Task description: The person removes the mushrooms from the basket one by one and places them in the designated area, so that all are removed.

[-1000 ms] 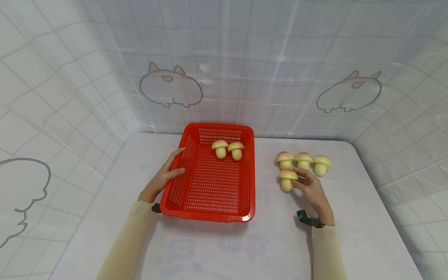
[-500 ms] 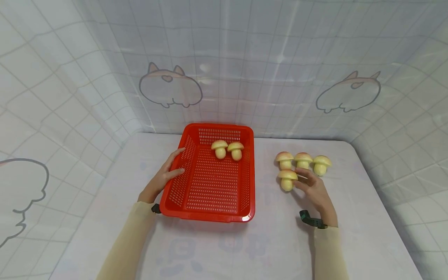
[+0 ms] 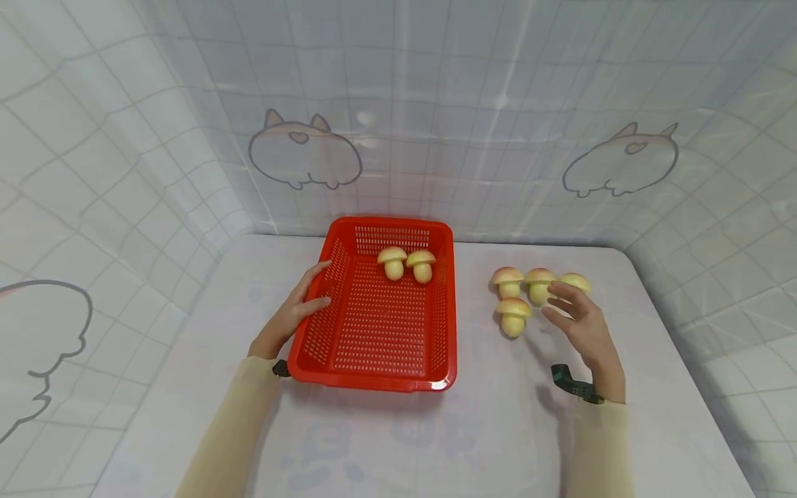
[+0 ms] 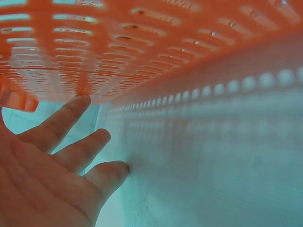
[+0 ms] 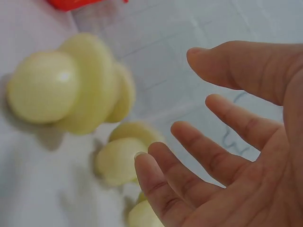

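Observation:
My left hand (image 3: 291, 312) rests on the left rim of a red plastic basket (image 3: 394, 382). Its thumb and one finger reach over the rim; in the left wrist view the other fingers stretch out, straight, below the slotted outer wall (image 4: 156, 52). Two yellow toy mushrooms (image 3: 393, 264) (image 3: 421, 267) lie inside at the back right. To the right of the basket, my right hand (image 3: 585, 328) hovers with spread fingers, holding nothing. Near it stand a front toy mushroom (image 3: 513, 318) and a back row of three toy mushrooms (image 3: 508, 282), the rightmost partly hidden by the fingers.
The white-covered table (image 3: 386, 443) has its back edge against a tiled-pattern curtain (image 3: 461, 138) with animal drawings. Similar sheeting (image 3: 106, 228) rises on both sides.
My right hand has let go of the front toy mushroom and drawn away to the right, toward the rightmost one. That mushroom stays on the table. The left hand and basket keep their places.

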A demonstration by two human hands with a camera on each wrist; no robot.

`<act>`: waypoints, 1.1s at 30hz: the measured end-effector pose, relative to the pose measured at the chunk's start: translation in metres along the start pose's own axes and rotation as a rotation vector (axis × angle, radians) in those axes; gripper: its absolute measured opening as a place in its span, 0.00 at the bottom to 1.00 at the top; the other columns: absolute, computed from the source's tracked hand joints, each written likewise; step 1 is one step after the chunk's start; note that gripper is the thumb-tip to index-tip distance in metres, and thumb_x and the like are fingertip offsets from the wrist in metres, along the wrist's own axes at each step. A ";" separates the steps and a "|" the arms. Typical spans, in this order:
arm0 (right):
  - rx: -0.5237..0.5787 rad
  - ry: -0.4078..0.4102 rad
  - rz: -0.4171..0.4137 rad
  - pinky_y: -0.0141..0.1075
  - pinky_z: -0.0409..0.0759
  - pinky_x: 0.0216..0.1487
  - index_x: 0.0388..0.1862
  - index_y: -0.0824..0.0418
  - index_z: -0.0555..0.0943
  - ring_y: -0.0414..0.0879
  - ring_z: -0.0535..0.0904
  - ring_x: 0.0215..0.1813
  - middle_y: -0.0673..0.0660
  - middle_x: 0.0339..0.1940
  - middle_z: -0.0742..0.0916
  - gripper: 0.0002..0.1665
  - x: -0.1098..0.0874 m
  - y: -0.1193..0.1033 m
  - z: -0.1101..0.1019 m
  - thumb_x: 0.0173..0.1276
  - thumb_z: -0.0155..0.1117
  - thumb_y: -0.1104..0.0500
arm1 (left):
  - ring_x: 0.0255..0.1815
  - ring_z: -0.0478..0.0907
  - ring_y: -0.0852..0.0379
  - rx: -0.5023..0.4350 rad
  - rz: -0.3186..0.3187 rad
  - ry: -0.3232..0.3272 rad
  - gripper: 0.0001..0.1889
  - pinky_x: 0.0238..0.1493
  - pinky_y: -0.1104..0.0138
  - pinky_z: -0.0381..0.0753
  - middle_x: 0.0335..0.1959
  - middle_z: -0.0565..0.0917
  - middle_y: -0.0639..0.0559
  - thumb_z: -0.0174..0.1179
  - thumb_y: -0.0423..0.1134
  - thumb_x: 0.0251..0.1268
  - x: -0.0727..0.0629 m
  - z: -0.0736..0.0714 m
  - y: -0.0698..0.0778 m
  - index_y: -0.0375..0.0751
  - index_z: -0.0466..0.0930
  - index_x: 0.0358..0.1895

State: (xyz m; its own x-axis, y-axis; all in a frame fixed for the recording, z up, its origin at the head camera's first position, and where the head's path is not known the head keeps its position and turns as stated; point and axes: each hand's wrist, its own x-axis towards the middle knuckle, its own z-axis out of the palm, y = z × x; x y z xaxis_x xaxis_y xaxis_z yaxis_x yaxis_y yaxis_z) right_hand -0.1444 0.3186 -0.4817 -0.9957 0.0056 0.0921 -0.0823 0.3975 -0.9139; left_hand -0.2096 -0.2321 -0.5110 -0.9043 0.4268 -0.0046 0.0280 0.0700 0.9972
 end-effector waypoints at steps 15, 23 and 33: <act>0.025 -0.071 -0.082 0.21 0.77 0.56 0.76 0.60 0.69 0.63 0.74 0.71 0.64 0.72 0.75 0.36 0.037 -0.064 0.028 0.72 0.69 0.59 | 0.57 0.76 0.38 0.001 -0.032 0.012 0.37 0.47 0.55 0.88 0.72 0.60 0.32 0.50 0.36 0.78 -0.001 -0.001 0.001 0.60 0.45 0.84; 0.037 -0.147 -0.095 0.49 0.76 0.69 0.78 0.53 0.68 0.60 0.75 0.71 0.61 0.73 0.76 0.39 0.062 -0.087 0.060 0.71 0.71 0.56 | 0.57 0.76 0.35 -0.001 -0.026 0.007 0.38 0.47 0.55 0.88 0.71 0.60 0.31 0.49 0.33 0.78 0.001 0.000 0.002 0.58 0.45 0.84; 0.098 -0.270 -0.112 0.58 0.73 0.71 0.79 0.53 0.65 0.64 0.73 0.72 0.65 0.74 0.74 0.42 0.088 -0.116 0.102 0.70 0.71 0.54 | 0.57 0.76 0.35 0.006 -0.042 0.014 0.38 0.46 0.54 0.89 0.71 0.61 0.32 0.50 0.35 0.77 0.002 -0.001 0.001 0.60 0.45 0.83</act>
State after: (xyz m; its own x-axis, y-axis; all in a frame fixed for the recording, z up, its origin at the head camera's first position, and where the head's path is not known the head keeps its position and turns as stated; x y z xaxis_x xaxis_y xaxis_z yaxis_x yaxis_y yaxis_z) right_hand -0.2270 0.1791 -0.4083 -0.9543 -0.2826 0.0976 -0.1824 0.2915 -0.9390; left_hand -0.2115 -0.2321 -0.5102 -0.9106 0.4107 -0.0458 -0.0081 0.0930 0.9956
